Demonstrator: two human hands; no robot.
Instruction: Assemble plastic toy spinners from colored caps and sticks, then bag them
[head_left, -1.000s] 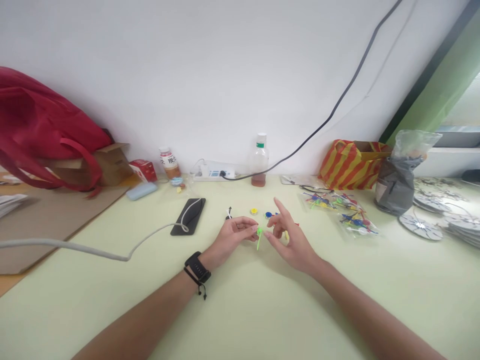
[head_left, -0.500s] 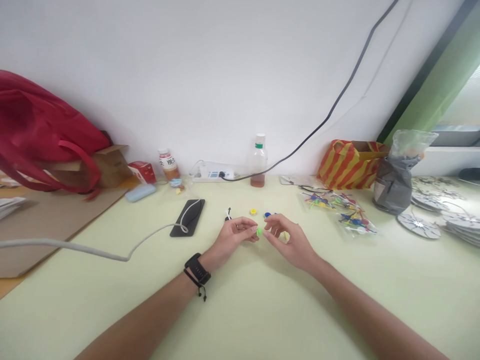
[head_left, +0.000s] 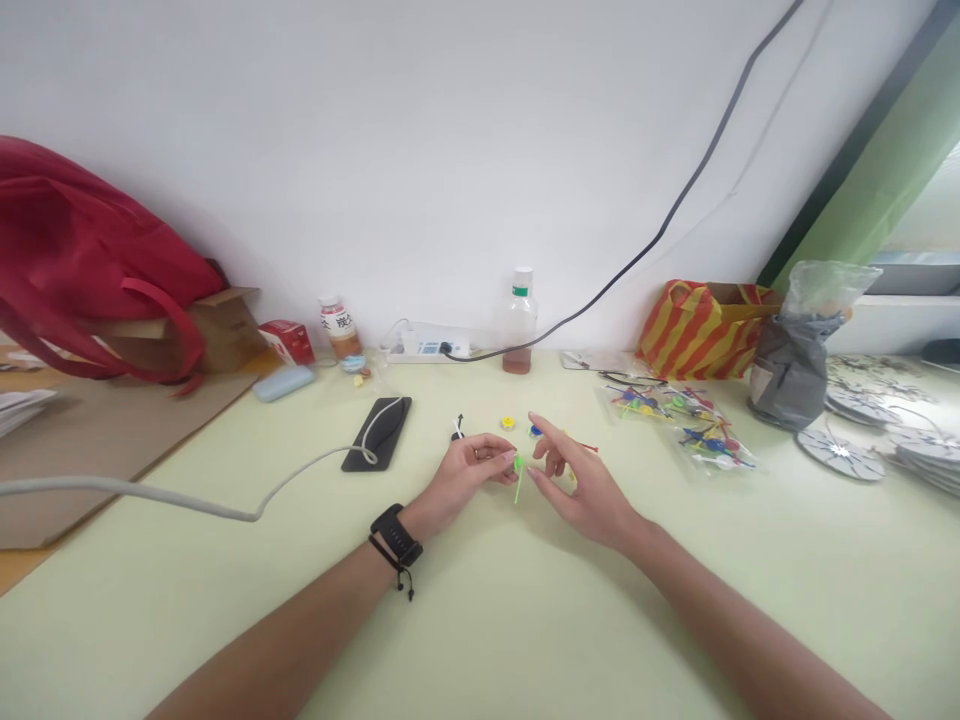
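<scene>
My left hand [head_left: 474, 472] pinches a small green plastic piece [head_left: 519, 464] between thumb and fingers, and a thin green stem hangs from it. Just to the right, my right hand [head_left: 577, 478] has its thumb and index finger apart, with nothing visible between them. Beyond the hands lie a yellow round piece [head_left: 508, 423] and a blue round piece [head_left: 535, 431], the blue one partly behind my right fingers. A red stick [head_left: 589, 447] and a bit of yellow show past my right hand. A small black-and-white item [head_left: 458, 428] rests behind my left hand.
Clear bags of coloured plastic pieces [head_left: 712, 445] lie to the right, before a striped bag [head_left: 697, 330] and a grey bag [head_left: 791, 365]. A bottle [head_left: 518, 325] and power strip [head_left: 427, 347] stand by the wall. A black phone-like slab [head_left: 377, 433] lies left under a grey cable [head_left: 187, 500].
My right hand has opened and drawn slightly away from the green piece, its index finger now extended. The green stem hangs more plainly in view, while my left hand keeps its pinch.
</scene>
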